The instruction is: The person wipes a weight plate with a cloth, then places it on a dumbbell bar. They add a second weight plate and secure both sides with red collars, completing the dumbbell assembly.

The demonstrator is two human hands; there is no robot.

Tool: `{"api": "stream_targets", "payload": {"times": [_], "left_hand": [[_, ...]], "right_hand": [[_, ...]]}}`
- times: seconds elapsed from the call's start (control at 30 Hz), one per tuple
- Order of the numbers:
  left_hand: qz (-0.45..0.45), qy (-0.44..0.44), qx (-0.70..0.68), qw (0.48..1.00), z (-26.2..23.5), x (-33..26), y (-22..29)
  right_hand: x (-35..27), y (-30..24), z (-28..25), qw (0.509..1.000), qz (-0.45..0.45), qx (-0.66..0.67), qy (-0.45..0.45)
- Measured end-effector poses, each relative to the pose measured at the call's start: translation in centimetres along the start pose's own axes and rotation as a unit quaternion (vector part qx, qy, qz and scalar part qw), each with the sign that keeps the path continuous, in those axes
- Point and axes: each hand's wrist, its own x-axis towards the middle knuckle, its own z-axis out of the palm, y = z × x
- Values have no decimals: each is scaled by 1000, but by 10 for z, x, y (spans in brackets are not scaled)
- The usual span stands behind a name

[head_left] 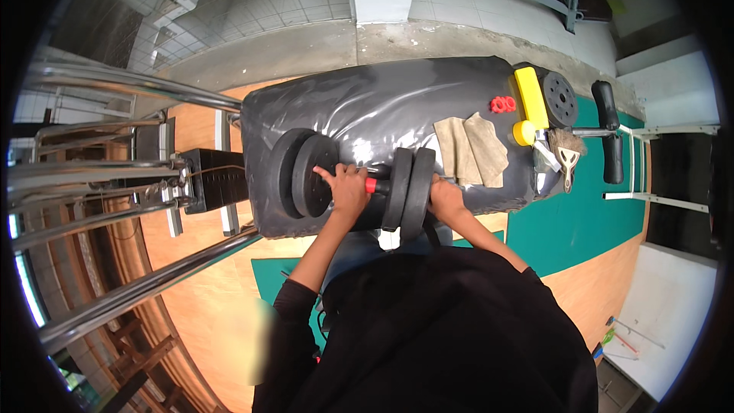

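Observation:
A dumbbell with black weight plates on its left end lies across the near side of a bench covered in dark plastic. Two more black plates sit upright on its right end. My left hand is closed around the bar between the plate pairs, thumb stretched toward the left plates, beside a red ring. My right hand is at the outer side of the right plates, by the bar's end; its fingertips are partly hidden. A beige cloth lies just beyond it.
Farther right on the bench are red collars, a yellow bottle, a round yellow piece, a loose black plate and a brush. Chrome rails of a machine stand left. Green matting covers part of the floor.

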Motion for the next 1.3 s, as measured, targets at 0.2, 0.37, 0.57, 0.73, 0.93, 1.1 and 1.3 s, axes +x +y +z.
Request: {"api": "stream_targets", "payload": {"times": [0.2, 0.37, 0.57, 0.73, 0.93, 1.1, 1.3], "left_hand": [[130, 137, -250, 949, -85, -27, -38], [-228, 275, -404, 842, -49, -48, -157], [-253, 22, -803, 539, 14, -39, -169], [-275, 13, -788, 551, 28, -43, -140], [-304, 46, -810, 498, 40, -35, -124], [-315, 50, -783, 534, 23, -31, -121], [-381, 254, -464, 759, -23, -40, -103]], "right_hand": [[11, 4, 3, 995, 51, 6, -91], [10, -2, -10, 990, 57, -7, -126], [19, -4, -34, 994, 11, -57, -97], [43, -15, -63, 991, -38, -117, -47], [73, 3, -41, 997, -31, -57, 30], [92, 21, -14, 997, -10, -53, 52], [87, 7, -17, 995, 16, -94, 36]]}}
